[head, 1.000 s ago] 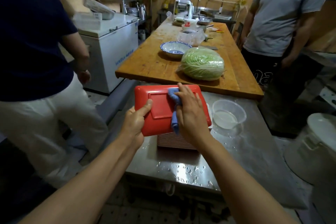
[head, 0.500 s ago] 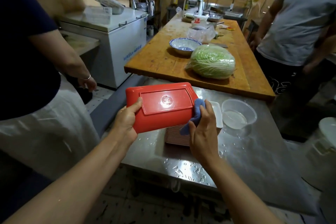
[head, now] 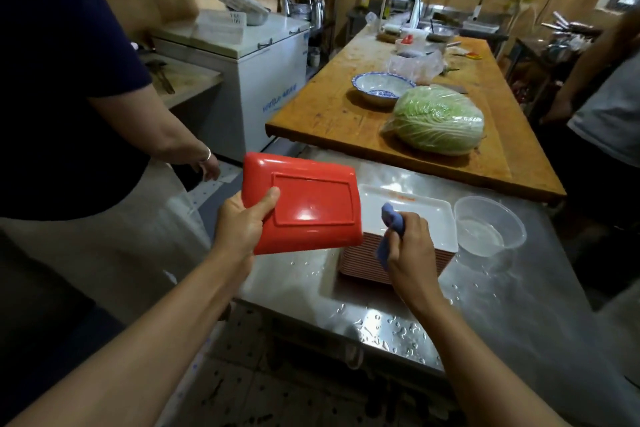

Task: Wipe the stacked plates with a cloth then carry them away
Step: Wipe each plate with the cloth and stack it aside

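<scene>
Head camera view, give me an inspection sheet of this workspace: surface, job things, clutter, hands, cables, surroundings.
Surface: steel table, wet, droplets near its front edge.
Job's things: red plate held up, underside toward the camera; stack of plates on the table, top one white inside; blue cloth.
Clutter: clear plastic tub right of the stack.
Hands: left hand grips the red plate's edge; right hand holds the cloth over the stack.
Cables: nothing seen.
Surroundings: wooden table with wrapped cabbage and patterned bowl; white chest freezer; a person on each side.
</scene>
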Demonstrator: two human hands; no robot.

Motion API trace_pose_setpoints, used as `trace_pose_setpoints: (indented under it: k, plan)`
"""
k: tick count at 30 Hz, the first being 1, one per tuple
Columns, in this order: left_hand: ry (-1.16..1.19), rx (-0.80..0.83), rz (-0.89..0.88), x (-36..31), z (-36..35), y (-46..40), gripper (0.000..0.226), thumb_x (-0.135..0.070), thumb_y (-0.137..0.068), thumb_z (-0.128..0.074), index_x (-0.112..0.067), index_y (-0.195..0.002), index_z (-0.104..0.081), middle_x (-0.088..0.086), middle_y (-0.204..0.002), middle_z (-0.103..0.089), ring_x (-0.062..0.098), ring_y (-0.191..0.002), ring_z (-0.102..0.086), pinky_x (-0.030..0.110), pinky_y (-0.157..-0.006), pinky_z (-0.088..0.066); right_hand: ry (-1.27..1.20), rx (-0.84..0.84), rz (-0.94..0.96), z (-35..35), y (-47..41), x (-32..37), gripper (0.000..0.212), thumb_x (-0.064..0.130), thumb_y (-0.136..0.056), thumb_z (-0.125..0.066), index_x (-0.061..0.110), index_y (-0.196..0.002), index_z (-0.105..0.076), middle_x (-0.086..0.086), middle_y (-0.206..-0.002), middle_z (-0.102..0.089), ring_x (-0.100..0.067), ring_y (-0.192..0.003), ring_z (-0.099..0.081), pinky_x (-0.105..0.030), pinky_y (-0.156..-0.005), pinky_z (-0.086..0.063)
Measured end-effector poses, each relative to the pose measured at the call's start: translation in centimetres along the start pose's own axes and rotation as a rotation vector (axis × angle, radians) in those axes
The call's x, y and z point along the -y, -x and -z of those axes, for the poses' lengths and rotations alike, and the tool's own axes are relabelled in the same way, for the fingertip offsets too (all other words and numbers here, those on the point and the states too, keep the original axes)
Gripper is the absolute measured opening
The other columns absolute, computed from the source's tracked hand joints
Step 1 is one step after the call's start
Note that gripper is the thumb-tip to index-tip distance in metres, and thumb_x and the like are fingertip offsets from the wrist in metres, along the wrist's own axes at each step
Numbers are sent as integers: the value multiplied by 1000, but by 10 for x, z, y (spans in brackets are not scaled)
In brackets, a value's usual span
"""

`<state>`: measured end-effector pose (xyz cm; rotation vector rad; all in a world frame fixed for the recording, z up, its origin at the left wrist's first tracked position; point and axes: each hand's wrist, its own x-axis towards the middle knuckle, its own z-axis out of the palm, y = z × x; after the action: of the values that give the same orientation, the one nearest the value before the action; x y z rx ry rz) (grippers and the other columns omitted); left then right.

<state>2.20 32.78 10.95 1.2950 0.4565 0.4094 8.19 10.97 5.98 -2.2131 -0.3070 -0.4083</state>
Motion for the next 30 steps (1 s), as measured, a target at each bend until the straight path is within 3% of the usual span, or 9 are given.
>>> trace_pose_setpoints:
  k: [3,6,9,12,16,20,22,25,30]
  plan:
    - [-357,35,-251,2,19,-7,12,-29,-85,-67,-28,-96,-61,-11,-84,-68,0,-75,-67,11,-61,-48,1,43,2,-3,-4,5,18,3,-90,-51,5,-107,-58,-7,-105,-47,-7,-88,-41,-13,-76,-28]
    - [-749,93,-449,17,32,-16,14,-29,-83,-69,-27,-97,-65,-16,-78,-64,4,-74,-64,20,-65,-49,-27,77,-16,-8,-7,10,19,4,-90,-54,6,-108,-61,-4,-105,-44,-11,-92,-45,-7,-79,-27]
    - [-1065,151,-597,47,39,-26,21,-31,-82,-71,-20,-100,-68,-10,-78,-61,14,-71,-59,24,-59,-44,-23,88,-37,-11,-8,11,18,5,-90,-54,8,-107,-62,-3,-101,-47,-12,-90,-46,-10,-77,-28]
    - [-1265,259,-709,78,43,-37,17,-23,-77,-76,-14,-91,-69,1,-80,-64,21,-72,-61,27,-58,-44,-25,68,-64,-13,-8,9,18,5,-90,-53,10,-106,-61,-1,-97,-48,-11,-87,-46,-11,-74,-28]
    - [-1420,392,-820,111,45,-52,19,-7,-64,-84,-8,-76,-68,9,-71,-64,32,-66,-62,36,-45,-51,-34,47,-139,-16,-7,1,17,8,-91,-53,13,-105,-61,-2,-99,-52,-12,-88,-48,-12,-72,-30]
    - [-1491,458,-874,129,47,-63,29,-2,-56,-84,-11,-82,-73,7,-63,-61,26,-58,-62,27,-32,-44,-27,10,-174,-18,-7,-5,18,8,-90,-55,13,-106,-61,-3,-100,-54,-8,-85,-47,-1,-71,-31]
    - [-1505,472,-869,136,48,-66,38,4,-50,-83,-11,-84,-75,7,-61,-60,25,-55,-61,24,-30,-41,-35,3,-187,-19,-7,-7,17,9,-90,-55,15,-105,-61,-2,-101,-54,-5,-84,-47,-1,-72,-33]
    - [-1511,501,-847,143,51,-70,29,7,-56,-74,-9,-81,-74,9,-62,-60,27,-56,-60,26,-29,-41,-48,-18,-194,-19,-9,-8,17,10,-90,-55,20,-103,-60,1,-101,-54,4,-80,-47,-1,-74,-34]
    - [-1540,622,-739,159,58,-74,45,-3,-44,-90,-8,-85,-73,10,-70,-62,28,-62,-62,27,-30,-42,-45,-35,-197,-19,-8,-10,19,8,-90,-55,19,-105,-60,0,-101,-54,18,-85,-47,2,-73,-33]
